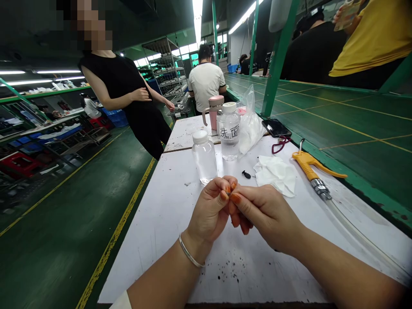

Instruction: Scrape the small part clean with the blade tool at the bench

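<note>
Right at the centre now: a small dark piece [228, 194], a mere speck between your fingertips, held up above the bench [154, 240], most of it covered by your thumbs and too small to make out in shape. Your left hand [210, 209] comes in from one side, thumb and fingers pinched narrow, gripping it with the tips. Your right hand [270, 214] meets it from the other, thumb pressed against the forefinger, the same piece caught there, hardly a gap between the two sets of tips! Those lower fingers of the right hand curl under, orange-red staining on them and on the nails.

Just beyond your knuckles stands a clear bottle [206, 161] with a white lid, and behind it, a bit to the right, a ribbed bottle [230, 148] with black writing. Near your right hand, a little black part [246, 174] lies beside a crumpled white cloth [278, 176]. Farther right, there's the yellow air gun [307, 165], lying down, its clear hose running back past your forearm. And below your hands, dark crumbs [231, 270] are scattered across the white top.
</note>
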Available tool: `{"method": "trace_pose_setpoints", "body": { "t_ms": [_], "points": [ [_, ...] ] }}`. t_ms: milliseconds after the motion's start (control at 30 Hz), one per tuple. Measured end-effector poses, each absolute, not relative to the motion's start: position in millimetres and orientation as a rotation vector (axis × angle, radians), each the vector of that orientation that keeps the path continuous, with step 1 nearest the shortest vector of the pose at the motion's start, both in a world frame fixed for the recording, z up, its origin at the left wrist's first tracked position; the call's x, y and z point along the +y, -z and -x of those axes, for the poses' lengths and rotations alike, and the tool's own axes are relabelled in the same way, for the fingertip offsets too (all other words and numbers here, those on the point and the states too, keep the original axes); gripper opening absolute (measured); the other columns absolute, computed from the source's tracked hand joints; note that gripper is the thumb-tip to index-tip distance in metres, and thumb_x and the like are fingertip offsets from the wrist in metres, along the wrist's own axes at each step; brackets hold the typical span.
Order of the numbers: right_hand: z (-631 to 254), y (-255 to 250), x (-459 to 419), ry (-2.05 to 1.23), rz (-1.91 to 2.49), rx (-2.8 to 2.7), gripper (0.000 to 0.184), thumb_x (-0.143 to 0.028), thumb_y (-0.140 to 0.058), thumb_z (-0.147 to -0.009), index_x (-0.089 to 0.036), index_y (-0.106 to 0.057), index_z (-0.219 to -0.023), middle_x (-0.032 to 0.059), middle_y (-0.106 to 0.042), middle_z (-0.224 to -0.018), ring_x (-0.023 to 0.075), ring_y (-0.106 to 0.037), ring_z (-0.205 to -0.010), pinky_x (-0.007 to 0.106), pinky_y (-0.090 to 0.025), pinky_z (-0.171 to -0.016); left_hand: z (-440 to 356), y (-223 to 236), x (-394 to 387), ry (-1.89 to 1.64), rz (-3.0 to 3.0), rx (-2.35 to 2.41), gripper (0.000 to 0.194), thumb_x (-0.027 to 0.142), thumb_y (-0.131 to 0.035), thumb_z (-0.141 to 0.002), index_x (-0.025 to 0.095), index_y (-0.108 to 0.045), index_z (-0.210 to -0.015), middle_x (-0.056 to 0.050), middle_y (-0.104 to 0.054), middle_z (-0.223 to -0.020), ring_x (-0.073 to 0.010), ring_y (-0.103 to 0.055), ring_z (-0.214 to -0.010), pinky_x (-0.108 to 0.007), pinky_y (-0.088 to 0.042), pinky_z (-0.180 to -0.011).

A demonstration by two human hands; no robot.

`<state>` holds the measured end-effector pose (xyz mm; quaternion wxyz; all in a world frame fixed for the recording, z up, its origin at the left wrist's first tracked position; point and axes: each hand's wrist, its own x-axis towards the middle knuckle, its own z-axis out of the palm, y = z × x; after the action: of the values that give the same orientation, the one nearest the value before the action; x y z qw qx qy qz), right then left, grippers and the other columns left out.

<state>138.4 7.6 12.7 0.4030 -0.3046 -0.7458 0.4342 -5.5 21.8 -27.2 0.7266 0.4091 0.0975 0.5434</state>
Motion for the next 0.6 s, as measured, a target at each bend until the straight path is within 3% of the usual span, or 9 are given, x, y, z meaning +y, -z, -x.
{"method": "trace_pose_setpoints", "body": {
  "t_ms": [67, 133, 233, 600],
  "points": [
    [-138.2, -13.2, 7.1, -1.109, 0.771, -1.886, 0.043, -0.029, -0.042, -0.103, -0.017, -0.058, -0.064, -0.0036, -0.058, -0.051, 0.0064, -0.056, -0.044, 0.017, -0.047, -0.049, 5.6, 26.0, 21.4, -1.215, -0.878, 0.230, 0.020, 0.035, -0.069, -0.087, 0.019, -0.059, -0.079, 0.003, -0.060, -0.094, -0.0059, -0.061, -0.045, -0.023, -0.056, -0.041],
    [-138.1, -13.4, 6.9, -1.118, 0.775, -1.895, 0.045, -0.030, -0.041, -0.103, -0.017, -0.058, -0.063, -0.0038, -0.057, -0.048, 0.0066, -0.056, -0.043, 0.017, -0.046, -0.049, 5.3, 24.5, 20.8, -1.252, -0.831, 0.265, 0.018, 0.028, -0.073, -0.084, 0.019, -0.062, -0.075, 0.003, -0.060, -0.092, -0.0068, -0.067, -0.064, -0.021, -0.061, -0.061],
    [-138.2, -13.6, 6.8, -1.133, 0.781, -1.905, 0.047, -0.030, -0.040, -0.103, -0.017, -0.059, -0.062, -0.0037, -0.055, -0.045, 0.0067, -0.056, -0.042, 0.017, -0.045, -0.049, 4.6, 23.2, 20.0, -1.285, -0.782, 0.296, 0.019, 0.023, -0.081, -0.077, 0.019, -0.064, -0.070, 0.002, -0.060, -0.090, -0.0095, -0.066, -0.092, -0.021, -0.057, -0.086],
    [-133.9, -8.1, 5.1, -1.331, 0.688, -1.731, 0.041, -0.031, -0.041, -0.103, -0.017, -0.059, -0.069, -0.0044, -0.057, -0.051, 0.0072, -0.055, -0.041, 0.017, -0.044, -0.043, 4.2, 20.6, 17.9, -1.278, -0.717, 0.313, 0.027, 0.028, -0.086, -0.070, 0.019, -0.060, -0.065, 0.001, -0.057, -0.090, -0.0106, -0.063, -0.089, -0.022, -0.057, -0.083]
  ]
}}
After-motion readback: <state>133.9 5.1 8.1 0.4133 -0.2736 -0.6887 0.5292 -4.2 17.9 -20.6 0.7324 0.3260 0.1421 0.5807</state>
